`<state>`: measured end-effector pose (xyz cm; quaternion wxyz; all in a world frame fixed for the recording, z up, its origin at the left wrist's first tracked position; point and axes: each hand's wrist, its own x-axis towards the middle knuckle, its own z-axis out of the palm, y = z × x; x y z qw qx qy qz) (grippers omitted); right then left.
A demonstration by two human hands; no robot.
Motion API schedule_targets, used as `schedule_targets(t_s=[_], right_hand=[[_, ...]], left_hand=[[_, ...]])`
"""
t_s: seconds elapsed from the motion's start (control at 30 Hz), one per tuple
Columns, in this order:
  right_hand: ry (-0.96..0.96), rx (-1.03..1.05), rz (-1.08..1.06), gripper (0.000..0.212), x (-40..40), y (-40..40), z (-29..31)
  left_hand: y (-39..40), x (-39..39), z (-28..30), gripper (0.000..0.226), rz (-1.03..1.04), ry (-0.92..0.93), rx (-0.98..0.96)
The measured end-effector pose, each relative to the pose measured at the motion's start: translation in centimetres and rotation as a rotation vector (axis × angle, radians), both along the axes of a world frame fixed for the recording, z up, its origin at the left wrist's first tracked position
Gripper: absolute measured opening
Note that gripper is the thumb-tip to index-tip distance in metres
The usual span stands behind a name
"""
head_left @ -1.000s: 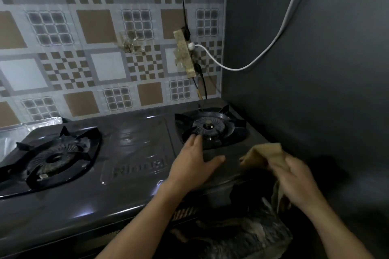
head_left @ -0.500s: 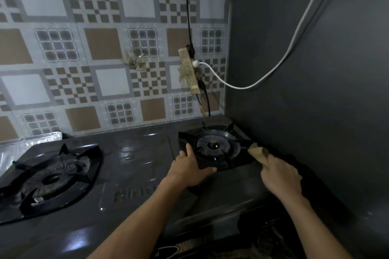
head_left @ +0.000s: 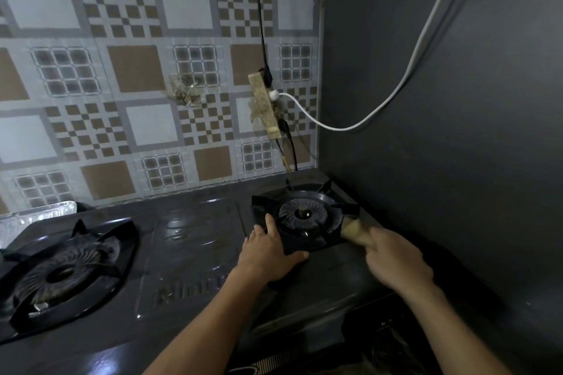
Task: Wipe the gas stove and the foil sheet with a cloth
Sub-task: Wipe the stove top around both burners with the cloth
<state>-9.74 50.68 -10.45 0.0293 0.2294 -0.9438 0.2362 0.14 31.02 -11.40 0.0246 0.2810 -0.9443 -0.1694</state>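
Note:
A dark two-burner gas stove (head_left: 189,256) fills the lower half of the view. My left hand (head_left: 268,253) grips the front left corner of the right burner's pan support (head_left: 307,216), thumb along its front edge. My right hand (head_left: 396,259) holds a tan cloth (head_left: 352,230) bunched in its fingers and presses it against the right side of that burner. The right hand is blurred. A strip of silver foil sheet (head_left: 36,216) shows at the far left behind the stove.
The left burner (head_left: 61,271) sits at the stove's left. A patterned tile wall (head_left: 137,85) stands behind, with a power strip (head_left: 265,106) and hanging cables (head_left: 380,109). A dark wall (head_left: 457,131) closes in right beside the stove.
My right hand moved the cloth forward from the stove's front right corner to the right burner's side. My left hand slid onto the pan support's corner. The camera tilted up slightly.

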Motion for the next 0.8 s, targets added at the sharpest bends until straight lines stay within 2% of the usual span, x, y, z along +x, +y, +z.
schedule_targets(t_s=[0.07, 0.13, 0.23, 0.3, 0.37, 0.5, 0.6, 0.7, 0.8], right_hand=[[0.098, -0.029, 0.052, 0.031, 2.0, -0.5, -1.9], [0.106, -0.106, 0.146, 0.039, 4.2, -0.5, -2.5], [-0.043, -0.24, 0.366, 0.035, 6.2, 0.7, -0.9], [-0.151, -0.232, 0.428, 0.03, 5.9, 1.7, 0.8], [-0.12, -0.269, 0.328, 0.022, 4.3, 2.2, 1.9], [0.049, -0.314, 0.079, 0.025, 1.7, 1.8, 3.3], [0.154, -0.068, -0.05, 0.028, 1.9, 0.6, 1.8], [0.095, -0.012, 0.128, 0.037, 4.3, -0.8, -1.9], [-0.062, -0.252, 0.37, 0.03, 6.8, 0.0, -1.8]], left_hand=[[0.0, 0.0, -0.2, 0.115, -0.003, 0.008, -0.01], [-0.1, 0.0, -0.2, 0.115, -0.006, 0.011, -0.017], [-0.1, -0.1, -0.2, 0.114, -0.014, 0.002, -0.013], [-0.1, -0.1, -0.1, 0.115, -0.012, 0.002, -0.008], [-0.1, -0.1, -0.1, 0.116, -0.014, -0.003, -0.001], [0.1, 0.1, 0.1, 0.115, -0.004, -0.008, -0.005], [0.1, 0.0, 0.0, 0.115, -0.003, -0.001, -0.006], [0.0, 0.0, -0.2, 0.115, -0.001, 0.006, -0.011], [-0.2, -0.2, -0.1, 0.112, -0.005, 0.005, 0.005]])
